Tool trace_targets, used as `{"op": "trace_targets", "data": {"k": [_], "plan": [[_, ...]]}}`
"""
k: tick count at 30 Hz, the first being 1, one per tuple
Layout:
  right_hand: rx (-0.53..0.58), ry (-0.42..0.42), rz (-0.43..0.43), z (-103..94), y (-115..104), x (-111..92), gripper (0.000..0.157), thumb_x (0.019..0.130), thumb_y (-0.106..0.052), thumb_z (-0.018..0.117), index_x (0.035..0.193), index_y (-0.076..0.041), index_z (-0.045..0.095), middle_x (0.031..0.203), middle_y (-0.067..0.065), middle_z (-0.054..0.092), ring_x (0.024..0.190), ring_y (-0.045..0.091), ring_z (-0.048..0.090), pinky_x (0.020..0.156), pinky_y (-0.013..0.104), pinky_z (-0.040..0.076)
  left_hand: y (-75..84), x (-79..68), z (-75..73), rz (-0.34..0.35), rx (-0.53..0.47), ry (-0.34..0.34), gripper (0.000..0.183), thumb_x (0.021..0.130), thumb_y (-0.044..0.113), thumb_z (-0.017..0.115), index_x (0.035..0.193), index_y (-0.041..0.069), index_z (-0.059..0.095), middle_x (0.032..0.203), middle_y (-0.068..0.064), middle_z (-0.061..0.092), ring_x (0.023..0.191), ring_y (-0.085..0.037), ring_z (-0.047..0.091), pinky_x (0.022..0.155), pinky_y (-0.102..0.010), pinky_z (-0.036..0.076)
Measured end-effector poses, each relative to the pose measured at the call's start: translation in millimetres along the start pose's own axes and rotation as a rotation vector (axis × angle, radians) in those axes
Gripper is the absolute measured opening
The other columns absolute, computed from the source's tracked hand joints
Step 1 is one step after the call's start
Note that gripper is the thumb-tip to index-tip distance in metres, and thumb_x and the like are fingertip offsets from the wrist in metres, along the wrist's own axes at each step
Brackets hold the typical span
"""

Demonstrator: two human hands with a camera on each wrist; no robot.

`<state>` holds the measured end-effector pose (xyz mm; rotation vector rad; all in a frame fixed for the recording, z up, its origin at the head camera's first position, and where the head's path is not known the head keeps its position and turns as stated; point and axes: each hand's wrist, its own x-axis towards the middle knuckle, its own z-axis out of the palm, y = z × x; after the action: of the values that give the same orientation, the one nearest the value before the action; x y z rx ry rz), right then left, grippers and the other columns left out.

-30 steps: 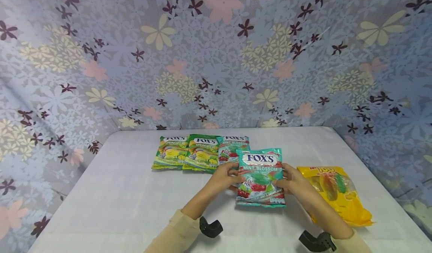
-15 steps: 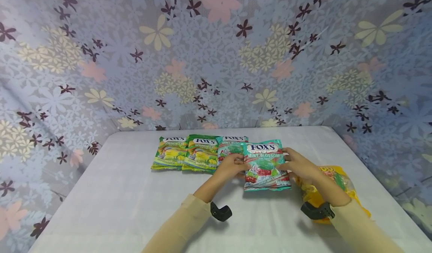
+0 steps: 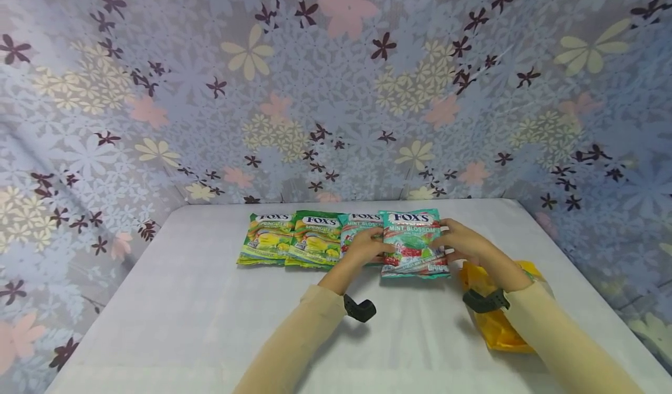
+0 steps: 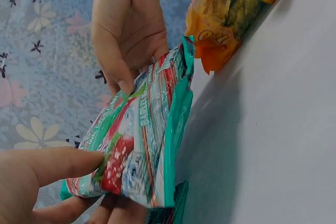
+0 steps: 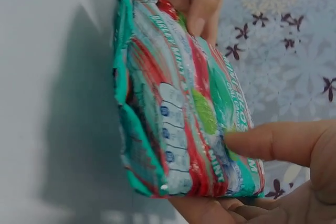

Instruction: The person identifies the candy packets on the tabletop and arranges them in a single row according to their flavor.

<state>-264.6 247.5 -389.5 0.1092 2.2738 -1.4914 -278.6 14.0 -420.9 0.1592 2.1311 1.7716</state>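
Both hands hold a teal FOX'S Mint Blossom candy bag by its sides, label facing me. My left hand pinches its left edge, thumb in front, fingers behind. On the opposite edge, my right hand grips it the same way. The wrist views show the thumbs pressing the bag's front, with a shadow on the cloth beside it. A second Mint Blossom bag lies just left, partly hidden by my left hand. Farther left lie two green Spring Tea bags, slightly overlapping.
A yellow candy bag lies at the right, partly covered by my right forearm. White cloth covers the table. Flower-patterned fabric hangs behind it and along both sides.
Both hands have carried the Mint Blossom bag away from me and slightly right, bringing it level with the row of bags. The right forearm now covers more of the yellow bag.
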Motion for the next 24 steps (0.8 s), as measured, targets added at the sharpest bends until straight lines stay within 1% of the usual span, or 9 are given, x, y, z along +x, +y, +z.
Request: {"op": "trace_targets", "data": {"k": [3,7,11,13,16,18,20,22,24], "plan": [[-0.007,0.003,0.011,-4.6,1,8,0.092,0.089,-0.013,0.066,0.151,0.005,0.000,0.144,0.036,0.022,0.116,0.041,0.048,0.084,0.044,0.053,1.4,4.9,4.0,0.000,0.029,0.022,0.067,0.080,0.008,0.078,0.141,0.006,0.050,0.126,-0.012,0.059,0.103,-0.023,0.062,0.080,-0.032,0.054],[-0.029,-0.001,0.023,-10.2,0,20,0.098,0.087,-0.012,0.069,0.151,0.004,-0.003,0.143,0.035,0.025,0.125,0.047,0.040,0.087,0.046,0.051,4.7,10.8,9.2,0.013,0.090,0.102,0.061,0.079,0.007,0.079,0.135,0.007,0.057,0.116,-0.009,0.063,0.098,-0.023,0.062,0.079,-0.034,0.053],[-0.051,0.011,0.060,-14.9,0,33,0.100,0.085,-0.012,0.070,0.151,0.004,-0.004,0.143,0.036,0.025,0.128,0.048,0.036,0.087,0.046,0.051,5.2,17.5,14.6,0.072,0.202,0.176,0.054,0.078,0.010,0.080,0.129,0.006,0.062,0.115,-0.009,0.065,0.103,-0.024,0.062,0.077,-0.033,0.053],[-0.067,0.017,0.074,-15.7,1,36,0.100,0.085,-0.011,0.070,0.151,0.004,-0.003,0.142,0.036,0.025,0.126,0.048,0.039,0.086,0.045,0.051,2.3,21.3,17.5,0.105,0.244,0.191,0.053,0.078,0.009,0.080,0.128,0.004,0.062,0.114,-0.010,0.066,0.103,-0.025,0.062,0.077,-0.033,0.054],[-0.083,0.018,0.082,-16.1,2,39,0.099,0.085,-0.010,0.070,0.151,0.005,-0.003,0.143,0.037,0.023,0.127,0.049,0.037,0.086,0.046,0.051,-2.1,24.7,21.5,0.145,0.300,0.216,0.054,0.078,0.007,0.080,0.129,0.003,0.061,0.111,-0.010,0.067,0.100,-0.024,0.063,0.075,-0.034,0.054],[-0.083,0.019,0.088,-16.2,2,40,0.099,0.085,-0.009,0.070,0.151,0.005,-0.003,0.144,0.038,0.021,0.129,0.049,0.034,0.087,0.047,0.051,-2.9,26.5,23.9,0.170,0.353,0.242,0.054,0.078,0.007,0.079,0.128,0.003,0.061,0.105,-0.008,0.069,0.092,-0.020,0.064,0.070,-0.032,0.054],[-0.083,0.021,0.092,-16.7,3,42,0.099,0.085,-0.009,0.069,0.151,0.004,-0.003,0.145,0.039,0.019,0.132,0.050,0.029,0.089,0.049,0.049,-2.3,27.2,25.7,0.184,0.383,0.256,0.054,0.078,0.005,0.078,0.129,0.003,0.061,0.087,-0.004,0.067,0.072,-0.015,0.060,0.059,-0.028,0.048],[-0.077,0.029,0.094,-17.2,4,44,0.099,0.085,-0.008,0.069,0.152,0.003,-0.003,0.146,0.039,0.018,0.133,0.050,0.028,0.091,0.050,0.048,-1.7,28.8,27.5,0.203,0.408,0.268,0.053,0.077,0.002,0.076,0.128,0.001,0.061,0.069,0.000,0.058,0.056,-0.010,0.046,0.048,-0.025,0.037],[-0.071,0.038,0.093,-17.4,6,48,0.099,0.084,-0.006,0.069,0.152,0.003,-0.003,0.146,0.039,0.017,0.133,0.050,0.027,0.092,0.051,0.047,-1.5,29.8,29.2,0.212,0.423,0.269,0.052,0.078,-0.002,0.072,0.128,-0.002,0.060,0.056,0.002,0.044,0.047,-0.010,0.030,0.044,-0.026,0.026]]}}
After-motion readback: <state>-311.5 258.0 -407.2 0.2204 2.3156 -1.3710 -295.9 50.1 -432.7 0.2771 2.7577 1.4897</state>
